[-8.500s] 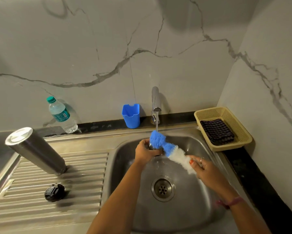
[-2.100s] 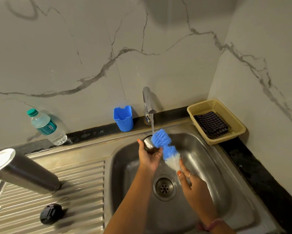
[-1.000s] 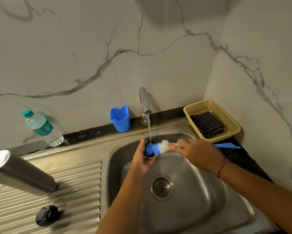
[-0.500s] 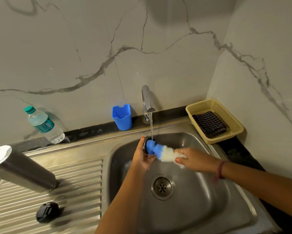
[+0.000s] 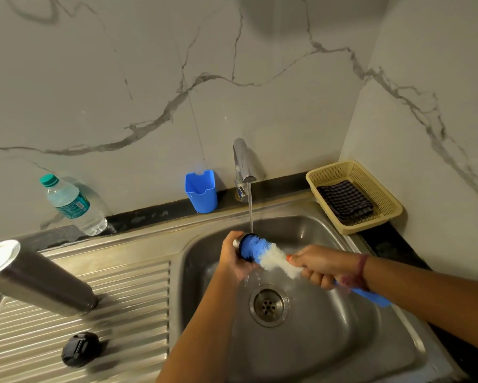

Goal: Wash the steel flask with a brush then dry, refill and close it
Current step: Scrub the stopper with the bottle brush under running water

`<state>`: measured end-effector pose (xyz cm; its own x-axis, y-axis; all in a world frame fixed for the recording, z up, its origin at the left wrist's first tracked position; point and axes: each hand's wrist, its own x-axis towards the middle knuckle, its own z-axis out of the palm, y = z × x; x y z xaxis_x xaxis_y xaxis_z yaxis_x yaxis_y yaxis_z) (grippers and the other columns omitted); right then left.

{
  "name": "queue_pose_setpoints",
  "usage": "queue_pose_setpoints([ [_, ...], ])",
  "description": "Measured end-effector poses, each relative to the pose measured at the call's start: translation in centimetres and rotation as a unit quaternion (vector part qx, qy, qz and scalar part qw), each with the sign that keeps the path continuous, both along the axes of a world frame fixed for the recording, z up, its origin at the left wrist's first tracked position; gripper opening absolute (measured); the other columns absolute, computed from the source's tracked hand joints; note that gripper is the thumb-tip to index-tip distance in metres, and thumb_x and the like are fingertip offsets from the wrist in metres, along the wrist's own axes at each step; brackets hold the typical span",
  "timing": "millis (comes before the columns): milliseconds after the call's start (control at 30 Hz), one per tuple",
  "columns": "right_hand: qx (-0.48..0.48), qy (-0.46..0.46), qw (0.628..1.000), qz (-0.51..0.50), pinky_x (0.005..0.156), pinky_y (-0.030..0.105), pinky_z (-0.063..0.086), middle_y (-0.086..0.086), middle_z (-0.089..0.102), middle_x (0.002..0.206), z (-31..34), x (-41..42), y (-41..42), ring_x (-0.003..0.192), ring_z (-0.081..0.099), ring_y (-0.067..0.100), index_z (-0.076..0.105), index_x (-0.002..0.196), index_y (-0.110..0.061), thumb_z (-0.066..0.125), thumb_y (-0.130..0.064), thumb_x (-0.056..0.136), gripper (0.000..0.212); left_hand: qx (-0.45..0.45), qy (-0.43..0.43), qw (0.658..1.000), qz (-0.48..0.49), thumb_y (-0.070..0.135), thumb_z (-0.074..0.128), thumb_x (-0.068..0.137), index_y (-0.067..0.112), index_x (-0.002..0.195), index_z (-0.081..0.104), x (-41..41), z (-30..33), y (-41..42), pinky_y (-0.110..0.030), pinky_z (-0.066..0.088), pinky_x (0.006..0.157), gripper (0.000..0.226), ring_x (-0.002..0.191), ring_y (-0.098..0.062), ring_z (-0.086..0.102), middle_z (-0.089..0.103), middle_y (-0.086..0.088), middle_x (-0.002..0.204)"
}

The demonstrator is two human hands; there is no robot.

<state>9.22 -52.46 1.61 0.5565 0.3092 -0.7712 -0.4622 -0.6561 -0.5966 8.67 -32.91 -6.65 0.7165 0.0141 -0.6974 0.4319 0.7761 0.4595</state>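
Water from the chrome tap point(image 5: 244, 164) falls onto a small dark cup-shaped flask part point(image 5: 242, 246) gripped by the left hand point(image 5: 233, 261), its mouth facing right toward the right hand point(image 5: 319, 265), which clamps the blue-and-white bristle brush point(image 5: 262, 252); the brush's long axis runs straight in.

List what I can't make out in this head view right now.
- Small part in the left hand: hidden by the palm and the brush head.
- Steel flask mouth: faces away, down on the drainboard.
- Brush handle: motion-blurred under the right hand.
- Water bottle label: too small to read.
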Motion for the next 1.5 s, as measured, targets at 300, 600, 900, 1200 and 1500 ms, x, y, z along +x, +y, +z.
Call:
queue_pose_setpoints([
  [300,-0.199,-0.428,0.83,0.296,0.058,0.023,0.038,0.004,0.064,0.094,0.9,-0.9,-0.4,0.073,0.057,0.015,0.036,0.144,-0.022,0.039,-0.026,0.101,0.043,0.052,0.03,0.998,-0.012,0.03,0.058,0.095,0.001,0.103,0.059,1.0,0.4,-1.2,-0.046,0.053,0.075,0.03,0.086,-0.031,0.062,0.064,-0.018,0.095],
  [600,-0.319,-0.571,0.64,0.402,0.049,0.028,0.034,0.008,0.056,0.084,1.7,-0.3,-0.1,0.068,0.056,0.02,0.021,0.149,-0.017,0.034,-0.013,0.1,0.051,0.031,0.043,0.999,-0.003,0.05,0.075,0.081,0.006,0.106,0.066,1.8,-0.2,-0.9,-0.033,0.057,0.062,0.051,0.078,-0.025,0.071,0.074,-0.013,0.093],
  [900,-0.086,-0.162,0.976,0.116,0.051,0.024,0.042,0.001,0.059,0.079,0.6,1.1,0.0,0.058,0.052,0.011,0.053,0.128,-0.015,0.045,-0.034,0.099,0.035,0.012,0.066,0.998,-0.015,0.033,0.051,0.091,0.003,0.111,0.059,2.4,-0.8,-0.3,-0.043,0.052,0.083,0.037,0.089,-0.03,0.061,0.064,-0.018,0.097],
  [1200,-0.208,-0.412,0.839,0.289,0.071,0.03,0.052,0.008,0.064,0.107,0.6,0.1,0.0,0.084,0.062,0.019,0.038,0.143,-0.019,0.044,-0.028,0.1,0.045,0.026,0.056,0.995,-0.073,0.039,0.061,0.094,0.002,0.104,0.061,2.6,-1.0,-0.8,-0.059,0.045,0.1,0.037,0.095,-0.038,0.061,0.065,-0.022,0.103],
  [1500,-0.326,-0.574,0.588,0.467,0.052,0.03,0.034,0.011,0.048,0.081,2.3,-0.3,-0.5,0.064,0.048,0.02,0.018,0.149,-0.009,0.032,-0.008,0.101,0.05,0.055,0.118,0.989,-0.068,0.045,0.048,0.094,0.004,0.103,0.059,3.4,-1.6,-1.1,-0.034,0.047,0.064,0.043,0.076,-0.027,0.056,0.061,-0.015,0.091],
])
